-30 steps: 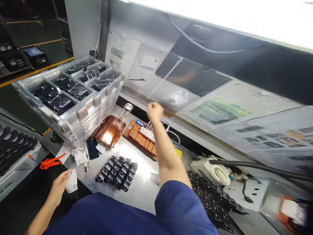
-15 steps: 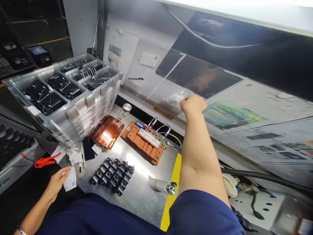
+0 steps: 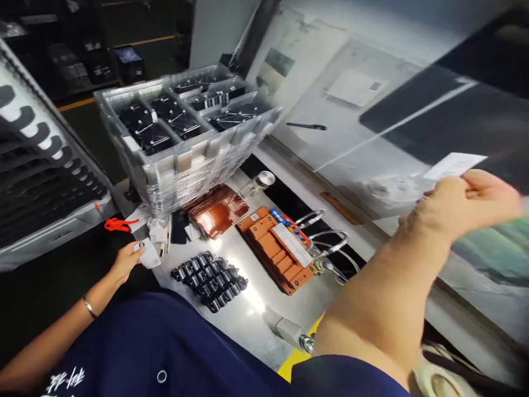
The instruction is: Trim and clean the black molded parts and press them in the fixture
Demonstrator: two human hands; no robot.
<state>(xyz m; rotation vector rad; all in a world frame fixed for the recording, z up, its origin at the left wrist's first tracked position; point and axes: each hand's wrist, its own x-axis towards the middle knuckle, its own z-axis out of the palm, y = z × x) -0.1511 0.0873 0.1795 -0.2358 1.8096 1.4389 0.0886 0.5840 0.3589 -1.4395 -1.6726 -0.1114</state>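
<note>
My right hand (image 3: 463,207) is raised at the right, near the wall panel, and pinches a small white paper slip (image 3: 454,164) between thumb and fingers. My left hand (image 3: 126,260) rests at the bench's left edge, its fingers closed on a small white label (image 3: 149,256). Between my arms a cluster of black parts (image 3: 210,274) lies on the metal bench (image 3: 252,309). Behind it sits an orange fixture (image 3: 281,251) with wire loops.
A stack of clear trays (image 3: 185,143) holding black parts stands at the back left. A copper-coloured plate (image 3: 217,209), a small bottle (image 3: 258,183), an orange clip (image 3: 115,224) and a grey tool (image 3: 289,331) lie on the bench. A black foam tray (image 3: 37,182) is at the far left.
My right hand has swung right from the orange fixture along the wall panel and now holds a white slip. My view has shifted left and down; the left hand stays put with its label.
</note>
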